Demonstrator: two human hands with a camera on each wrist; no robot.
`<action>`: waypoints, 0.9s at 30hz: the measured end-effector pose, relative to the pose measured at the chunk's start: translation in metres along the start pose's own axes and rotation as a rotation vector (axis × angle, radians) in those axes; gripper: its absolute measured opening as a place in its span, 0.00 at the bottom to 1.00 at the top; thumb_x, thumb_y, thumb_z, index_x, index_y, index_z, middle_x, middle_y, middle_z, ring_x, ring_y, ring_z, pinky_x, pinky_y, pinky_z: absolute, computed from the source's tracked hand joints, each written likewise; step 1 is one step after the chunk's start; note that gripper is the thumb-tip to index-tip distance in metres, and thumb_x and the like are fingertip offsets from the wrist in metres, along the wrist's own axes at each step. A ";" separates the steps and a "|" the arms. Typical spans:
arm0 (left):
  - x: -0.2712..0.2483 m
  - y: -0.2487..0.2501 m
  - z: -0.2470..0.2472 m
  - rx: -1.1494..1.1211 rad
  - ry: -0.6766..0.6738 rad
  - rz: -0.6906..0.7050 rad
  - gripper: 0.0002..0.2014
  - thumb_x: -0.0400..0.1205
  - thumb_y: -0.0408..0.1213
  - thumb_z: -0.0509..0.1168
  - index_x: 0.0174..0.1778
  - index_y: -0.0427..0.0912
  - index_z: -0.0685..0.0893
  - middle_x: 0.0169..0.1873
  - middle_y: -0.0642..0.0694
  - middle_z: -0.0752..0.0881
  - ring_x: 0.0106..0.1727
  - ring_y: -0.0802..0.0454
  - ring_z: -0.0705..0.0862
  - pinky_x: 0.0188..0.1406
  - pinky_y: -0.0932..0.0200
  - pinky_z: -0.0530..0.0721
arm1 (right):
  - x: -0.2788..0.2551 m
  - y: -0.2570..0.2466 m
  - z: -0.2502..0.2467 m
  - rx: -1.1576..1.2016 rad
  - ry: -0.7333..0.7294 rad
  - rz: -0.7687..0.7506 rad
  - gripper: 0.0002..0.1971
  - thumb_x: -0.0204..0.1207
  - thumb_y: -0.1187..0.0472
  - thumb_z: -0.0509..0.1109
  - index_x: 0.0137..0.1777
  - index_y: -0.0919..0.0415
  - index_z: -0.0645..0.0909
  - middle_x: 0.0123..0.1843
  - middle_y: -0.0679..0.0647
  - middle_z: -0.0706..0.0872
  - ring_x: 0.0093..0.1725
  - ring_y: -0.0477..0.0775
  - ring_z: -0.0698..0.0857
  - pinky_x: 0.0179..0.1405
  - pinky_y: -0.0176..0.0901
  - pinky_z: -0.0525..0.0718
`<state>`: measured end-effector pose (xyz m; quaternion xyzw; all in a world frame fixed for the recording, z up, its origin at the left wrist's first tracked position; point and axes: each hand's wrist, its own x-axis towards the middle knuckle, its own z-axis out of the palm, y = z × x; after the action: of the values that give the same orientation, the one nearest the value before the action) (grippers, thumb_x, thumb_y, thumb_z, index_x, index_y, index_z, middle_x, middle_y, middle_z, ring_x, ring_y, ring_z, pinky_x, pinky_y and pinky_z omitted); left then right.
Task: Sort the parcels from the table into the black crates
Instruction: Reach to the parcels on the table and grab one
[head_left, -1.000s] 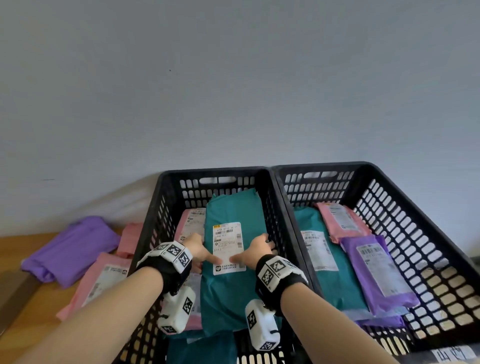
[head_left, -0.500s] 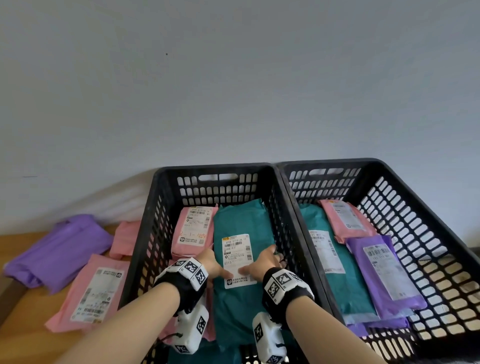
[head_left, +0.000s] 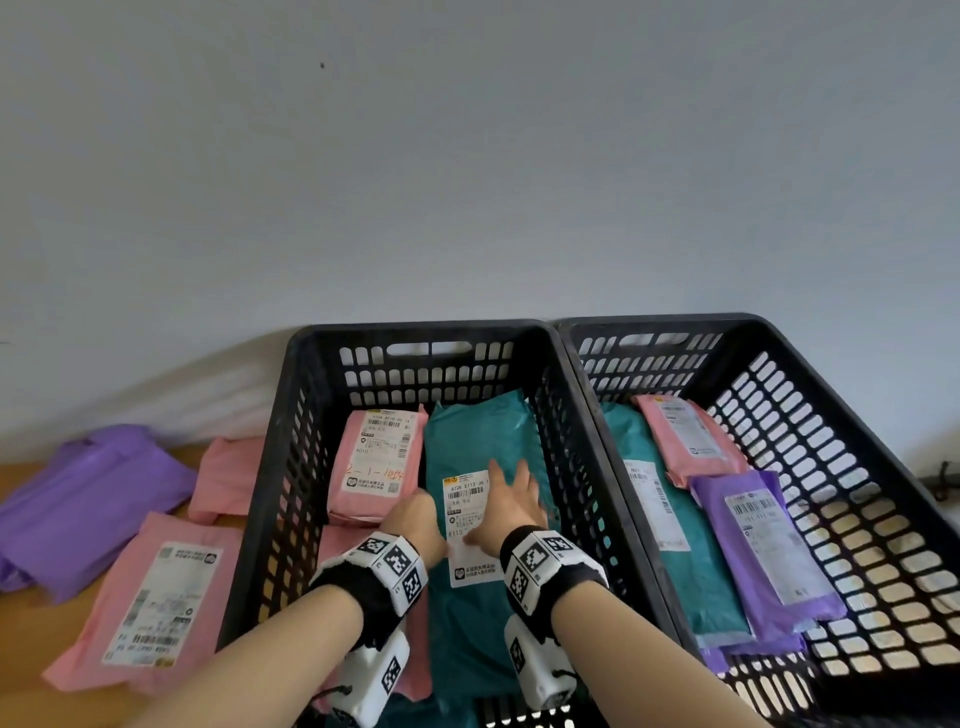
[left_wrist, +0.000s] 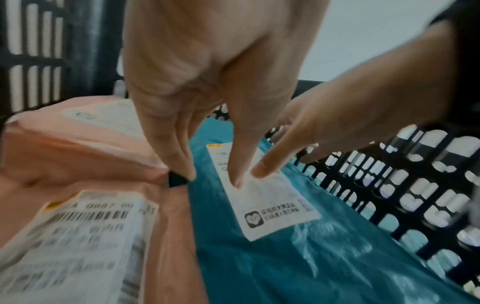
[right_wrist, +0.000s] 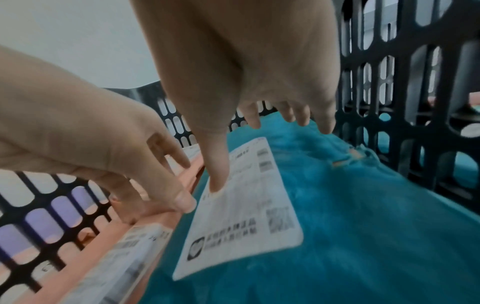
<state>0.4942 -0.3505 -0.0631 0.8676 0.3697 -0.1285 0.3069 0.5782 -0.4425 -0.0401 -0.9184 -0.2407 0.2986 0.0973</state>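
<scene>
Two black crates stand side by side, the left crate (head_left: 426, 330) and the right crate (head_left: 665, 319). A teal parcel (head_left: 478, 431) with a white label (head_left: 467, 561) lies in the left crate beside a pink parcel (head_left: 376, 462). Both hands hover just over the teal parcel. My left hand (head_left: 415, 514) points its straight fingers (left_wrist: 182, 156) down at the seam between the pink and teal parcels, its thumb on the label. My right hand (head_left: 511, 506) has its fingers spread flat above the teal parcel (right_wrist: 337, 205), thumb tip (right_wrist: 217, 174) on the label. Neither hand grips anything.
On the wooden table left of the crates lie a labelled pink parcel (head_left: 150, 603), a plain pink one (head_left: 228, 478) and a purple one (head_left: 88, 493). The right crate holds a teal (head_left: 691, 571), a pink (head_left: 685, 441) and a purple parcel (head_left: 763, 551). A grey wall stands close behind.
The teal parcel has come down from leaning on the back wall to lying lower in the left crate. Both hands followed it, and the right hand's fingers have spread open.
</scene>
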 end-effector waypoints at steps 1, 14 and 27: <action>0.002 0.002 0.000 0.060 0.047 0.042 0.30 0.69 0.37 0.78 0.65 0.38 0.73 0.60 0.42 0.79 0.63 0.43 0.79 0.58 0.51 0.83 | 0.004 0.000 -0.003 -0.019 -0.019 -0.007 0.56 0.67 0.56 0.81 0.85 0.49 0.44 0.85 0.60 0.36 0.84 0.62 0.41 0.81 0.62 0.53; 0.031 0.007 0.012 0.443 -0.215 0.185 0.65 0.63 0.65 0.75 0.83 0.52 0.36 0.82 0.44 0.32 0.82 0.41 0.32 0.80 0.36 0.35 | 0.053 0.009 0.000 -0.068 -0.235 0.028 0.64 0.62 0.56 0.84 0.84 0.44 0.36 0.83 0.55 0.25 0.82 0.64 0.32 0.80 0.64 0.44; 0.036 0.005 0.020 0.477 -0.205 0.178 0.64 0.64 0.67 0.73 0.83 0.52 0.35 0.83 0.43 0.37 0.83 0.42 0.35 0.75 0.37 0.27 | 0.064 0.015 0.008 -0.040 -0.212 0.019 0.65 0.58 0.56 0.86 0.84 0.41 0.40 0.84 0.52 0.28 0.83 0.64 0.33 0.81 0.65 0.47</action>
<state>0.5232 -0.3455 -0.0930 0.9269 0.2185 -0.2714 0.1398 0.6241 -0.4235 -0.0839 -0.8856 -0.2466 0.3903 0.0502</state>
